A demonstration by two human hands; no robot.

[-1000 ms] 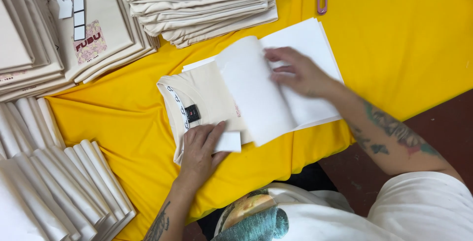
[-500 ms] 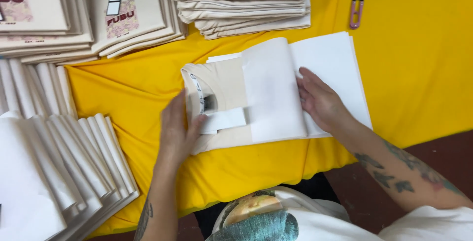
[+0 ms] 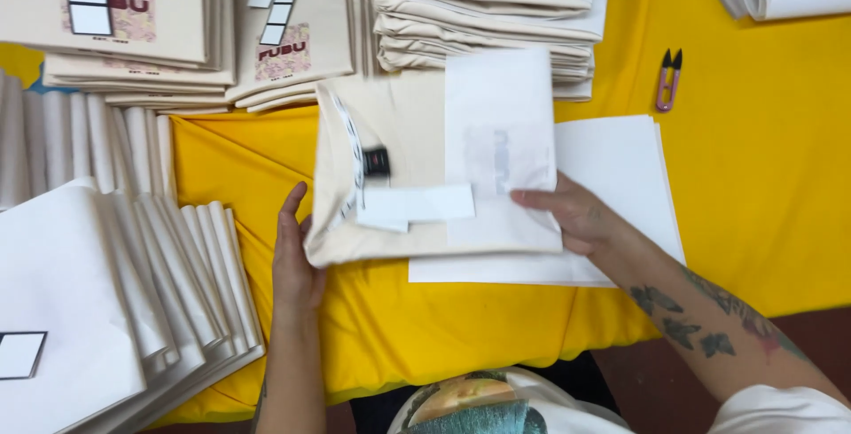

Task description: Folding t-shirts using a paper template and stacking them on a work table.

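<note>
We're over the yellow table cloth (image 3: 762,212), centre frame — a folded cream shirt (image 3: 399,177) w/ a sheet of white tissue paper (image 3: 501,132) laid over its right half, all sitting on a stack of white sheets (image 3: 620,177). A black neck label (image 3: 376,162) and a white tag (image 3: 417,204) show near the shirt's middle.

Left hand (image 3: 295,257), lower centre-left: flat and unclenched, fingers pointing up-frame, edge of the palm against the shirt's left fold, not gripping. Right hand (image 3: 572,217), right of centre: fingers spread, pressing down on the tissue and the shirt's right edge, wrist angled in from lower right, forearm tattooed.

To do this bit well, we'd say: keep the left palm square to the fold so the edge stays straight, press the tissue flat w/ the right — no creases, corners lined up w/ the shirt.

Around us: folded shirts w/ printed fronts (image 3: 133,26) upper left, plain folded stack (image 3: 479,17) top centre, thread snips (image 3: 668,79) upper right, fanned wrapped packs (image 3: 133,283) lower left.
</note>
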